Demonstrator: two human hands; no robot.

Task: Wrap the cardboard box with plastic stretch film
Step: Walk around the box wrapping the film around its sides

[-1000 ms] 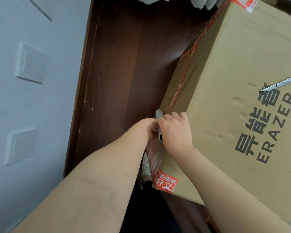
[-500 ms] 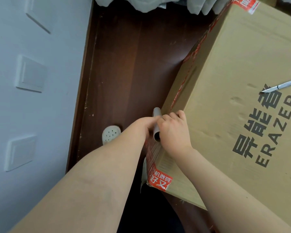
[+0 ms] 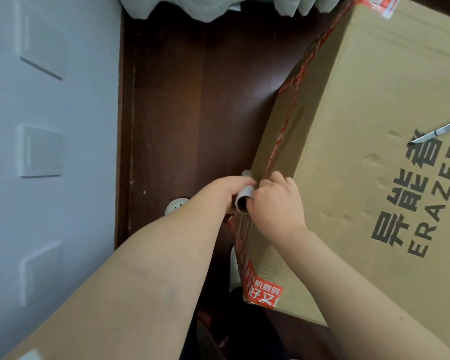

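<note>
— Where has the film got to?

— The roll of stretch film (image 3: pixel 244 197) stands on end against the side face of the cardboard box (image 3: pixel 361 157), just below the box's top edge and near the corner closest to the person. Its open core faces up.

— And the hands?

— The left hand (image 3: pixel 222 189) is curled round the roll on the side away from the box. The right hand (image 3: pixel 273 206) reaches over the box's top edge, fingers bent, gripping the roll's upper end.

— Will it handle easily?

— I'd say the roll is light with a stiff core, best held at the core ends so it can turn. The film looks thin and clingy, and likely to snag on the box's corners. The box seems big and rigid, one to walk around rather than lift.

— Anything else?

— A utility knife (image 3: pixel 438 131) lies on the box's top, well clear of the hands.
</note>
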